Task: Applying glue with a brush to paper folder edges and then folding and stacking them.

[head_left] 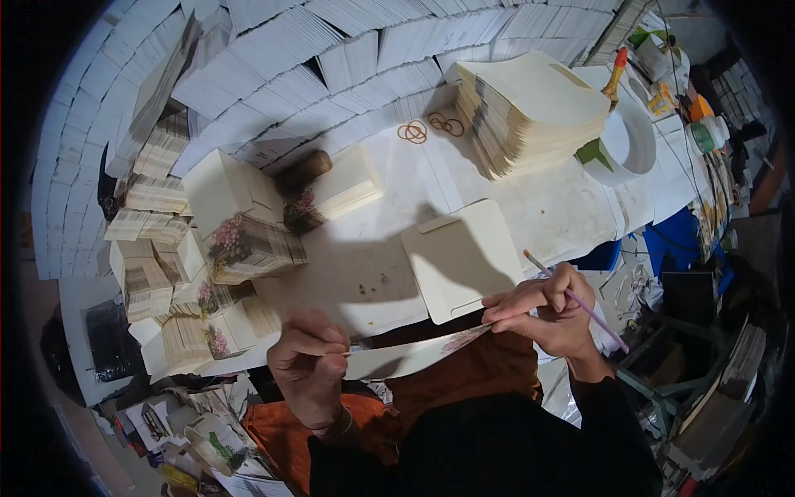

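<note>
The left hand point(306, 373) pinches one end of a thin cream flower-printed card point(414, 358) in its grip; the right hand's grip point(538, 313) pinches the other, also holding a slender purple stick point(598, 321). The card slants above orange cloth point(468, 385), near the white counter point(571, 214), where a flat cream round-cornered sheet point(460, 258) lies.

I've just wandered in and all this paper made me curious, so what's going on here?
Somebody's left hand and right hand hold opposite ends of a thin cream sheet with pink printed flowers. The right hand also grasps a slender purple brush-like tool. On the whitish worktable ahead lies a flat cream rectangular piece with rounded corners. Flower-printed cream paper bundles stand to the left; a tall cream paper stack stands at the back right.
</note>
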{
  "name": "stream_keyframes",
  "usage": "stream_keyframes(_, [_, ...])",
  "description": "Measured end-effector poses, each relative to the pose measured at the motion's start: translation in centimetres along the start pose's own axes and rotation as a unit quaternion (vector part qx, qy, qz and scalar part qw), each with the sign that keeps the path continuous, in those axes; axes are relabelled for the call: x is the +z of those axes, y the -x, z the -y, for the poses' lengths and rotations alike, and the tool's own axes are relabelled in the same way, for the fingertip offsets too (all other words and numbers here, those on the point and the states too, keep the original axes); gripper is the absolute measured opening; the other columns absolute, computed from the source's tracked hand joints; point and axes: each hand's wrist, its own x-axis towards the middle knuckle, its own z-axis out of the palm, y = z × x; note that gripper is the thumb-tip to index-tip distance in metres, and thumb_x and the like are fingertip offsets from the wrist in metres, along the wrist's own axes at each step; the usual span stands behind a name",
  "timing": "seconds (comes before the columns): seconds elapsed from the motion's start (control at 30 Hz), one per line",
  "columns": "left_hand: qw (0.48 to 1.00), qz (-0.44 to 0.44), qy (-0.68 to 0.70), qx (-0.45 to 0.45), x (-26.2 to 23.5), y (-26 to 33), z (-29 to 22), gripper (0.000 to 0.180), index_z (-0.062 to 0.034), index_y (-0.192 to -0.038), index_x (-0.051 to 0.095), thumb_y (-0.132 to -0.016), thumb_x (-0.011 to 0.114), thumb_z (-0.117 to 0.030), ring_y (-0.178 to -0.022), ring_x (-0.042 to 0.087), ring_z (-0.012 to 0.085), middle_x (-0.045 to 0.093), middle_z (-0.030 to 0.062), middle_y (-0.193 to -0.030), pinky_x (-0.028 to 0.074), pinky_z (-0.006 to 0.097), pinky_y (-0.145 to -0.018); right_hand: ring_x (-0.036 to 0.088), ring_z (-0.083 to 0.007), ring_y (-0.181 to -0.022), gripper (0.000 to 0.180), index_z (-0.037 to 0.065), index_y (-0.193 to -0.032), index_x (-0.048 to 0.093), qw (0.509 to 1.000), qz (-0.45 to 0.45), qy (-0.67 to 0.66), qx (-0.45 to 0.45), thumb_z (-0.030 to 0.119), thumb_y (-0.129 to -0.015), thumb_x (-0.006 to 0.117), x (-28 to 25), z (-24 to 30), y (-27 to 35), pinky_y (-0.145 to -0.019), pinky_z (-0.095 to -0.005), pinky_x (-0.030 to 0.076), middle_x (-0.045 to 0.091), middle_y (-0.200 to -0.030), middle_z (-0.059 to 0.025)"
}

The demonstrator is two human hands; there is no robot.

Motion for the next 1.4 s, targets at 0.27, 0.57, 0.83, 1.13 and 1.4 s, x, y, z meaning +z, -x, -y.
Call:
stream_keyframes(0.27, [0.853,0.414,0.249,-0.197,0.5,-1.4,0.5,0.077,0.0126,-0.130,0.059,-0.087,0.080,-0.048,-0.103,0.070,0.0327,0.052,0.0333,-0.141,0.057,0.039,-0.081,0.076,-0.0261,-0.097,0.062,0.012,-0.086,0.022,0.966,0.023,-0.149,0.208,-0.011,-0.084,0.080,1.2,-0.8,-1.4,-0.082,-0.0346,0.063,0.075,-0.090,-0.0279])
stream_keyframes(0.57, [0.940,0.322,-0.110,-0.002,1.9,-3.4,0.3,0.018,-0.0038,-0.098,0.078,-0.084,0.076,0.007,-0.100,0.072,0.0251,0.073,0.0104,-0.104,0.057,0.035,-0.083,0.061,-0.0344,-0.130,0.053,0.011,-0.093,0.030,0.981,-0.097,-0.090,0.141,-0.017,-0.082,0.074,-0.2,-2.0,-1.5,-0.109,-0.0436,0.051,0.060,-0.133,-0.0369])
stream_keyframes(0.83, [0.895,-0.068,-0.393,0.198,3.4,-6.3,8.1,0.014,-0.0010,-0.102,0.075,-0.089,0.073,0.005,-0.095,0.070,0.0237,0.070,0.0098,-0.103,0.058,0.032,-0.079,0.063,-0.0445,-0.125,0.038,0.011,-0.095,0.031,0.975,-0.224,0.006,-0.007,-0.005,-0.095,0.066,-2.5,-0.5,0.3,-0.115,-0.0607,0.042,0.066,-0.123,-0.0363])
stream_keyframes(1.13, [0.840,-0.058,-0.489,0.229,0.8,-9.8,14.3,0.012,-0.0004,-0.105,0.072,-0.094,0.068,0.000,-0.096,0.068,0.0260,0.068,0.0080,-0.103,0.055,0.037,-0.089,0.066,-0.0410,-0.120,0.038,0.012,-0.094,0.029,0.972,-0.236,-0.011,-0.001,-0.003,-0.097,0.065,-3.1,-2.1,0.6,-0.113,-0.0560,0.045,0.068,-0.119,-0.0347])
stream_keyframes(1.4, [0.824,-0.028,-0.523,0.219,0.3,-9.7,14.3,0.012,0.0019,-0.107,0.070,-0.096,0.066,-0.001,-0.092,0.069,0.0286,0.065,0.0117,-0.107,0.059,0.037,-0.083,0.068,-0.0394,-0.118,0.037,0.012,-0.095,0.029,0.968,-0.248,-0.021,0.025,-0.005,-0.098,0.062,-3.5,-3.1,0.2,-0.111,-0.0520,0.047,0.070,-0.117,-0.0332])
